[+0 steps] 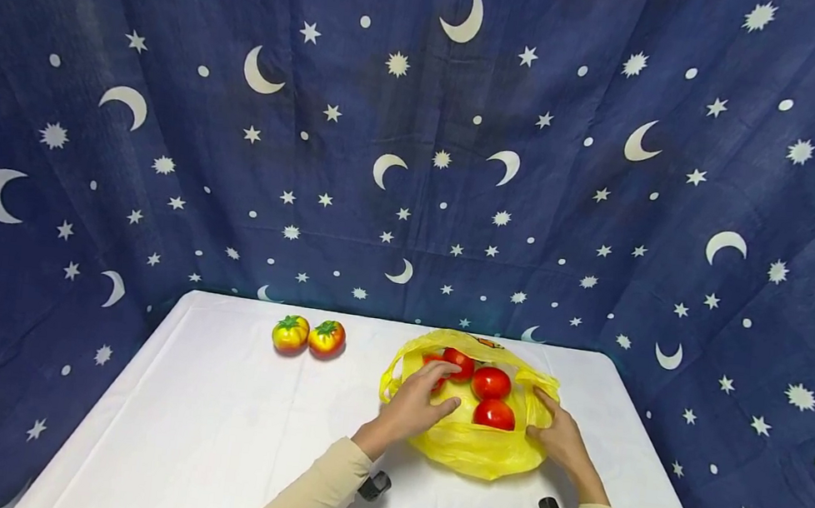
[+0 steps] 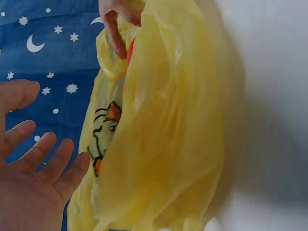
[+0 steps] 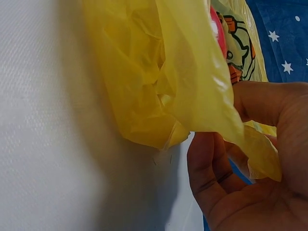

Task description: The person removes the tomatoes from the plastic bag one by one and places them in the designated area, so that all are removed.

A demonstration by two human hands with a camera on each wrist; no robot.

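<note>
A yellow plastic bag (image 1: 475, 454) lies with its mouth open on the table, several red tomatoes (image 1: 492, 383) inside. My left hand (image 1: 410, 408) is over the bag's left side, fingers spread, near the tomatoes. In the left wrist view this hand (image 2: 41, 178) holds nothing, beside the bag (image 2: 163, 120). My right hand (image 1: 566, 440) grips the bag's right edge. The right wrist view shows the hand (image 3: 293, 139) with the bag's rim (image 3: 226, 120) between thumb and curled fingers. Part of a red tomato (image 3: 218, 32) shows behind the plastic.
Two yellow-and-red tomatoes (image 1: 290, 334) (image 1: 326, 339) sit side by side at the back left of the white table (image 1: 206, 432). A dark blue curtain (image 1: 350, 231) with moons and stars hangs behind and at both sides.
</note>
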